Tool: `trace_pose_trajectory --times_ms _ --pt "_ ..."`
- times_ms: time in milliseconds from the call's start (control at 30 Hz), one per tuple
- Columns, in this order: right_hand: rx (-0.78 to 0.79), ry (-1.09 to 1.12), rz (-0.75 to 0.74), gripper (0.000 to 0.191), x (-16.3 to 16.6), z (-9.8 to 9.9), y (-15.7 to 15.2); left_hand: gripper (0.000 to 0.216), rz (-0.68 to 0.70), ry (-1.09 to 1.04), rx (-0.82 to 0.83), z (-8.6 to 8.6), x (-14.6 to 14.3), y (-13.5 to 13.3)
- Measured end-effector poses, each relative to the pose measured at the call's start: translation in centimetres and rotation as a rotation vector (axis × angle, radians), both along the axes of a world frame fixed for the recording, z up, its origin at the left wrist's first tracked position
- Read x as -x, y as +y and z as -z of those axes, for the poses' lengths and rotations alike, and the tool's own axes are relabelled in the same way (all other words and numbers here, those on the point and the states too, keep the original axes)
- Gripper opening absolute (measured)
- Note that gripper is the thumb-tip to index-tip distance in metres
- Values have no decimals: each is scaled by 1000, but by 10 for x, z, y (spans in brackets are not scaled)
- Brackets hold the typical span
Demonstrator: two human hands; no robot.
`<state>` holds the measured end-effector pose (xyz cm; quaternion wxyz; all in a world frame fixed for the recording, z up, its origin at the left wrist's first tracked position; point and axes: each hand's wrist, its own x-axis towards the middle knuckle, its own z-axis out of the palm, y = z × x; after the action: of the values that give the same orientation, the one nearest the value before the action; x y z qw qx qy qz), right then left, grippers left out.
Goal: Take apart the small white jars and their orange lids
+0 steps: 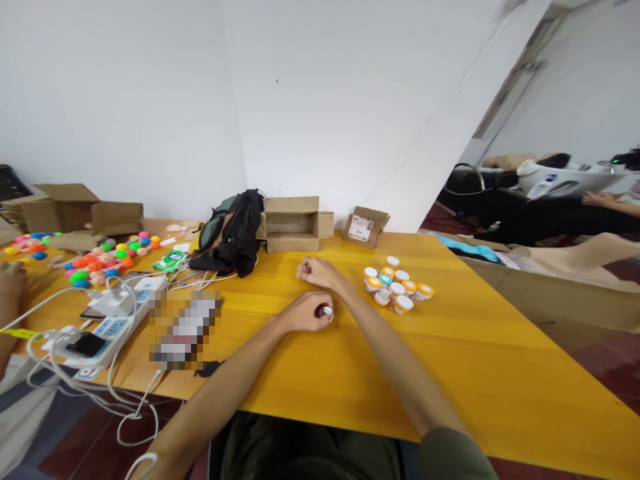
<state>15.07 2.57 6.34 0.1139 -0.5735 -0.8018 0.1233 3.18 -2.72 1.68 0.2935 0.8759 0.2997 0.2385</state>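
Note:
My left hand rests low over the wooden table, its fingers wrapped round a small dark item with a white top, perhaps a small bottle. Just beyond it, my right hand reaches across with curled, closed fingers. What lies between those fingers, if anything, is too small to make out. To the right of both hands stands a cluster of small clear jars with white, orange and teal lids.
An open cardboard box and a smaller box stand by the wall, beside a black bag. At left are colourful balls, a power strip with cables and a phone-like device. Another person's hand shows at far left.

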Motion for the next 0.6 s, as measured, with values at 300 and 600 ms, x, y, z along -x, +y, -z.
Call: trace_pose_trajectory --times_ms 300,600 --pt "-34 82 7 7 -33 16 -17 9 -9 -19 -25 -2 2 -1" --pt "-102 341 -81 17 -63 43 -44 9 -12 -47 -27 -2 4 1"
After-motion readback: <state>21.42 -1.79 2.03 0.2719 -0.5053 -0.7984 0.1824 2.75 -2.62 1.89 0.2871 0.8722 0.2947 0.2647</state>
